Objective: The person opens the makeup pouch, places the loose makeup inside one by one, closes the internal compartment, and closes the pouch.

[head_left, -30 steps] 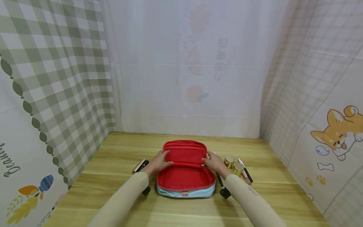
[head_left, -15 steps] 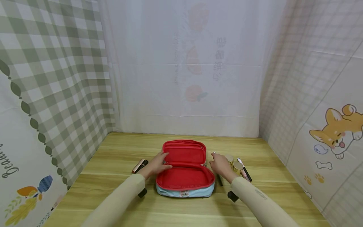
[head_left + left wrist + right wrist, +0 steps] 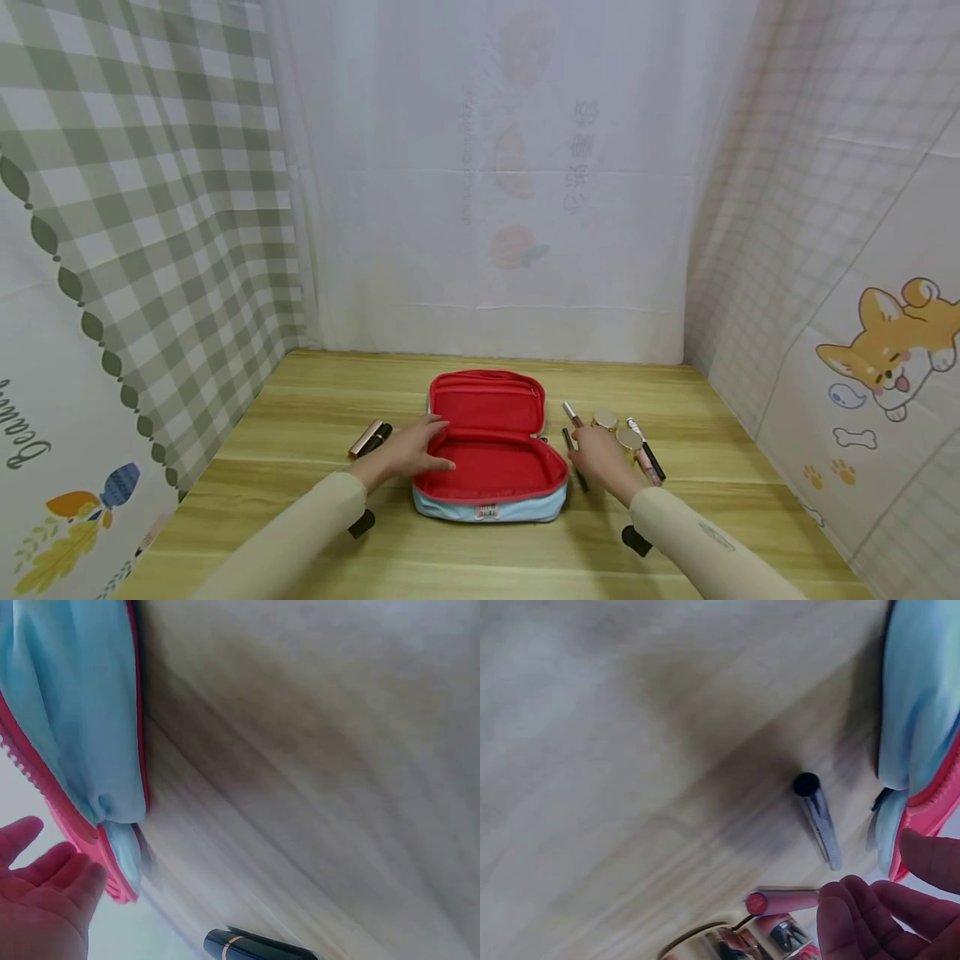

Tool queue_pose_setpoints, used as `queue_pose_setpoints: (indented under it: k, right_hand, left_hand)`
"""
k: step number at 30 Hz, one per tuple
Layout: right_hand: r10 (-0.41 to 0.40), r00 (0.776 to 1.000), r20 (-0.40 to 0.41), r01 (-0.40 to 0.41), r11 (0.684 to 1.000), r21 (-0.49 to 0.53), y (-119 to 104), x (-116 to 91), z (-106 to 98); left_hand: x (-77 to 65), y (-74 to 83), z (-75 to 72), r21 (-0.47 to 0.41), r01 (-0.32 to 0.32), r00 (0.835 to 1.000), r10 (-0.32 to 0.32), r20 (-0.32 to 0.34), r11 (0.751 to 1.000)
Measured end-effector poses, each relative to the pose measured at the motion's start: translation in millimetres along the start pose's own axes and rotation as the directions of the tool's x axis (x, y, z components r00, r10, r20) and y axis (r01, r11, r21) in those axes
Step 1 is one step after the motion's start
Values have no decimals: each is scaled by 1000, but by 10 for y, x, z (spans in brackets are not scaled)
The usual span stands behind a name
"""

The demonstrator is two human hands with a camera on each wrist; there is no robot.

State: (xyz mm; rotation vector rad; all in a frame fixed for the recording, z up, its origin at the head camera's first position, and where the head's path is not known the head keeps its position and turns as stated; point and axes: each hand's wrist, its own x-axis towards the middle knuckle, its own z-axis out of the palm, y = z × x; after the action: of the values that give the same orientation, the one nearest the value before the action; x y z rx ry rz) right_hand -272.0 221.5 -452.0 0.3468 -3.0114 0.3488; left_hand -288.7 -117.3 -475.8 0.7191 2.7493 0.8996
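Observation:
An unzipped pouch [image 3: 517, 510], light blue outside with red lining, lies with its lid folded back. My left hand [image 3: 408, 446] is spread at its left side, fingers over the red edge. In the left wrist view, the left palm [image 3: 41, 915] shows, holding nothing. My right hand [image 3: 603, 460] hovers over the cosmetics right of the pouch. A slim tube with a silver end [image 3: 572, 412] sticks out beyond it. In the right wrist view, its fingertips [image 3: 832, 896] reach the end of a reddish-pink tube [image 3: 784, 901], thumb apart. A black pencil [image 3: 582, 481] lies between that hand and the pouch.
Two gold-lidded jars [image 3: 604, 420] stand by the right hand. Beyond them lie a black-and-white pen [image 3: 654, 460] and a pink tube [image 3: 647, 468]. Left of the pouch are a rose-gold tube [image 3: 365, 438] and a black tube [image 3: 377, 437]. Cloth curtains [image 3: 487, 333] border the table.
My right hand has left the pouch's right edge and moved right, over the cosmetics. My left hand has drawn slightly left and its grip on the pouch's side has loosened.

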Motion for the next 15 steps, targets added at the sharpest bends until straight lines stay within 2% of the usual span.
queue_pose_setpoints:
  k: [6,11,15]
  right_hand:
    - [-2,1000,-9,2,1000,1,22,-147,31]
    - [54,999,5,-54,998,-17,22,-216,88]
    - [87,996,-3,-87,994,-66,25,-229,143]
  left_hand:
    - [-175,42,10,45,-93,996,92,21,995]
    - [-287,73,19,44,-115,993,113,30,992]
    - [-324,68,48,77,-144,990,142,25,987]
